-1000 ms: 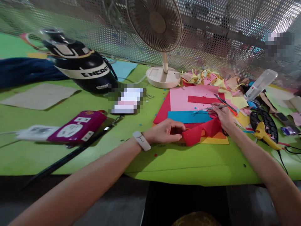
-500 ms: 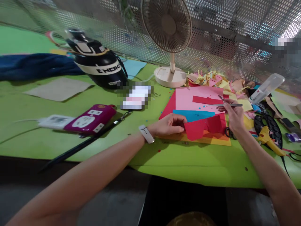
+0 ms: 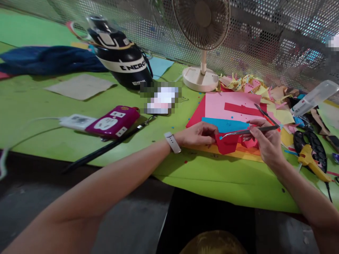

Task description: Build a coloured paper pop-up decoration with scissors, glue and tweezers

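Observation:
My left hand (image 3: 199,134) is closed on the edge of a cut red paper piece (image 3: 227,146), its fingers pinching the left end. Grey tweezers (image 3: 261,129) are gripped in my right hand (image 3: 268,144) and point left over the red paper. A tiny blue paper bit (image 3: 220,138) shows at their tip. A second thin pointed tool with an orange edge (image 3: 267,117) slants out behind the right fingers; I cannot tell whether it is held too. Behind the hands lie a blue paper strip (image 3: 225,124), a pink sheet (image 3: 215,104) and a red strip (image 3: 235,108).
A fan (image 3: 202,77) stands at the back beside paper scraps (image 3: 251,84). To the right are a yellow glue gun (image 3: 312,164), a black palette (image 3: 317,146) and a clear bottle (image 3: 315,98). Leftward lie a phone (image 3: 162,100), a purple power strip (image 3: 113,121) and a black flask (image 3: 122,63).
My right hand has brought the tweezers down and left over the red paper, with a blue bit at the tip. The view has shifted, so everything sits a little further right.

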The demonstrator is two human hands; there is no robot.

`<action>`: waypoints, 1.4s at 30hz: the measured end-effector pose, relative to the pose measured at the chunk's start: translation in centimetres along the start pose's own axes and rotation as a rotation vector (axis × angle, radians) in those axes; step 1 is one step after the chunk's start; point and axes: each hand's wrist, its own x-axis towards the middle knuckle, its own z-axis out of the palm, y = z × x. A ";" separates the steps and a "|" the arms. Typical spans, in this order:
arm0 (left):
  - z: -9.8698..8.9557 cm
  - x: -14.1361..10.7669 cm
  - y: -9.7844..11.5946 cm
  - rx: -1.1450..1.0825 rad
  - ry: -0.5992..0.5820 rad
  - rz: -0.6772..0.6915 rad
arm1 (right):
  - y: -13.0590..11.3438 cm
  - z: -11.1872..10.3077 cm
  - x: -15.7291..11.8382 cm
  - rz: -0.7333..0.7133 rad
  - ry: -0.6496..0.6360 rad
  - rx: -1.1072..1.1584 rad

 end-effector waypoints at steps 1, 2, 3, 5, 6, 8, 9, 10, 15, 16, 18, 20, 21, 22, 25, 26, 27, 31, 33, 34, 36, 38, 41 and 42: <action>0.0 0.0 0.0 -0.007 0.000 0.001 | 0.0 0.0 -0.1 0.003 -0.003 0.001; 0.0 0.0 -0.1 -0.011 0.000 0.000 | 0.0 0.0 -0.1 0.006 -0.005 0.000; 0.0 0.0 -0.1 -0.012 0.002 -0.002 | 0.1 -0.1 0.0 0.010 -0.004 -0.004; 0.0 0.0 -0.2 -0.008 0.004 -0.004 | 0.1 -0.2 0.0 0.013 0.002 -0.019; 0.0 0.0 -0.2 -0.005 0.002 -0.004 | 0.1 -0.3 0.0 0.012 0.006 -0.028; 0.0 0.0 -0.3 0.004 0.004 -0.002 | 0.2 -0.3 0.0 0.007 0.013 -0.039; 0.0 0.0 -0.3 0.007 0.007 0.001 | 0.2 -0.3 0.0 0.007 0.013 -0.042; 0.0 0.1 -0.2 0.008 0.012 0.005 | 0.2 -0.3 -0.1 0.008 0.012 -0.045; 0.1 0.1 -0.1 -0.006 0.020 0.022 | 0.2 -0.3 -0.3 0.026 0.028 -0.068; 0.1 0.1 -0.1 -0.010 0.021 0.026 | 0.2 -0.3 -0.3 0.030 0.032 -0.066; 0.1 0.0 -0.2 -0.017 0.027 0.029 | 0.3 -0.3 -0.3 0.038 0.036 -0.060; 0.1 0.0 -0.3 -0.021 0.029 0.030 | 0.2 -0.2 -0.3 0.041 0.043 -0.061; 0.1 0.0 -0.3 -0.020 0.029 0.029 | 0.2 -0.2 -0.3 0.042 0.049 -0.064; 0.1 0.0 -0.4 -0.017 0.030 0.029 | 0.2 -0.2 -0.4 0.042 0.055 -0.069; 0.1 0.0 -0.4 -0.009 0.036 0.033 | 0.1 0.0 -0.4 0.041 0.060 -0.093; 0.1 0.0 -0.4 -0.006 0.037 0.032 | 0.1 0.0 -0.5 0.040 0.059 -0.099; 0.1 0.0 -0.3 -0.005 0.037 0.032 | 0.1 0.0 -0.5 0.039 0.056 -0.102; 0.1 0.0 -0.2 -0.005 0.027 0.032 | 0.1 0.0 -0.6 0.034 0.053 -0.084; 0.1 0.0 -0.1 -0.003 0.029 0.027 | 0.0 0.1 -0.6 0.034 0.057 -0.080; 0.1 0.0 -0.1 -0.002 0.031 0.023 | 0.0 0.1 -0.6 0.034 0.061 -0.084; 0.1 0.0 -0.1 -0.004 0.032 0.019 | -0.1 0.1 -0.7 0.033 0.069 -0.091; 0.1 0.0 -0.1 -0.009 0.029 0.022 | -0.1 0.1 -0.7 0.029 0.069 -0.088; 0.1 0.0 -0.1 -0.003 0.023 0.024 | -0.2 0.1 -0.9 0.027 0.066 -0.082; 0.1 0.0 -0.1 0.001 0.024 0.024 | -0.1 0.1 -0.9 0.028 0.066 -0.079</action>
